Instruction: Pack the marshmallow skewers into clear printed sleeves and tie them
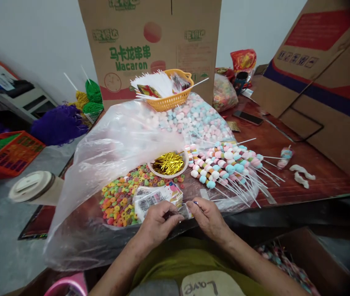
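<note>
My left hand (157,224) and my right hand (207,216) meet at the near table edge, both with fingers pinched on a small clear wrapper (183,210) stretched between them. Just beyond my left hand lies a stack of printed cards with QR codes (158,196). These rest on a pile of colourful ring candies (120,196). A white bowl of gold twist ties (169,163) sits behind the cards. To the right lies a heap of pastel marshmallow skewers (227,164) on white sticks.
A big clear plastic bag (107,156) holds loose pastel marshmallows (193,119). Behind stand a yellow basket of white sticks (165,92), a Macaron carton (138,45), a large box (325,78), a phone (249,118) and an orange crate (10,154). A capped cup (36,187) lies left.
</note>
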Demonstrator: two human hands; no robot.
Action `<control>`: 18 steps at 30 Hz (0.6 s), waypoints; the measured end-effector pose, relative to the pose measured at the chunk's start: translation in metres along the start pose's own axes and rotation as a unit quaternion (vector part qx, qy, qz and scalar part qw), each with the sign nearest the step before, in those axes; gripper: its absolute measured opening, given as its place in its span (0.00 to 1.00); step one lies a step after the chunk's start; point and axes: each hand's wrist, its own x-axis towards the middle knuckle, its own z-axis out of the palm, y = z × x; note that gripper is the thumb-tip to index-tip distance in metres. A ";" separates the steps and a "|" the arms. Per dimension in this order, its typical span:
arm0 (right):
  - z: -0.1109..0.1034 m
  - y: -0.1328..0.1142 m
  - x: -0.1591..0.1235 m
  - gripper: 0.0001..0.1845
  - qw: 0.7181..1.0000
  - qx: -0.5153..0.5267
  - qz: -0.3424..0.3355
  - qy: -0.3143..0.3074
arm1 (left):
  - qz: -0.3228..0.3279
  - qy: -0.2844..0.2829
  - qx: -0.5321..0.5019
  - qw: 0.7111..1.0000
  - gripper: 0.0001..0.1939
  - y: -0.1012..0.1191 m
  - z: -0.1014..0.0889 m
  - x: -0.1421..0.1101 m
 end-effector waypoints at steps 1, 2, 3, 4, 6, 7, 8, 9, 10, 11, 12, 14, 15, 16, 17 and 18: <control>-0.001 0.003 0.001 0.22 1.000 -0.006 0.009 0.003 | 0.015 -0.006 0.007 1.000 0.09 -0.001 0.000 0.001; -0.003 0.006 0.002 0.22 1.000 -0.014 0.014 0.006 | 0.032 -0.011 0.018 0.999 0.11 -0.001 -0.001 0.002; -0.005 0.010 0.003 0.23 0.999 -0.025 0.018 0.010 | 0.048 -0.012 0.030 0.998 0.13 -0.002 -0.002 0.003; -0.010 0.015 0.004 0.23 0.999 -0.038 0.024 0.018 | 0.059 -0.007 0.042 0.997 0.14 -0.003 -0.003 0.003; -0.022 0.030 0.006 0.23 0.995 -0.074 0.042 0.051 | 0.063 0.021 0.063 0.996 0.15 -0.006 -0.005 0.001; -0.028 0.039 0.007 0.21 0.990 -0.112 0.055 0.068 | 0.062 0.041 0.069 0.995 0.15 -0.008 -0.007 0.000; -0.034 0.049 0.007 0.18 0.981 -0.164 0.068 0.079 | 0.065 0.059 0.074 0.993 0.15 -0.010 -0.009 -0.001; -0.039 0.059 0.006 0.14 0.967 -0.232 0.076 0.078 | 0.074 0.074 0.076 0.992 0.14 -0.013 -0.012 -0.002; -0.043 0.068 0.006 0.11 0.952 -0.287 0.079 0.067 | 0.091 0.085 0.078 0.989 0.13 -0.016 -0.014 -0.003; -0.046 0.077 0.005 0.09 0.940 -0.328 0.077 0.054 | 0.112 0.092 0.080 0.986 0.12 -0.018 -0.017 -0.004; -0.049 0.083 0.003 0.09 0.933 -0.349 0.071 0.042 | 0.134 0.099 0.084 0.982 0.11 -0.020 -0.021 -0.005; -0.055 0.089 0.001 0.11 0.939 -0.339 0.055 0.032 | 0.171 0.116 0.095 0.974 0.09 -0.023 -0.028 -0.006; -0.060 0.087 0.000 0.12 0.945 -0.322 0.042 0.037 | 0.184 0.123 0.106 0.970 0.09 -0.023 -0.032 -0.006; -0.065 0.083 0.000 0.12 0.954 -0.293 0.027 0.053 | 0.194 0.127 0.120 0.965 0.10 -0.023 -0.036 -0.006; -0.070 0.076 -0.001 0.11 0.966 -0.246 0.015 0.079 | 0.203 0.126 0.136 0.961 0.10 -0.022 -0.039 -0.006; -0.075 0.066 0.000 0.10 0.977 -0.181 0.010 0.109 | 0.211 0.121 0.152 0.958 0.10 -0.021 -0.041 -0.006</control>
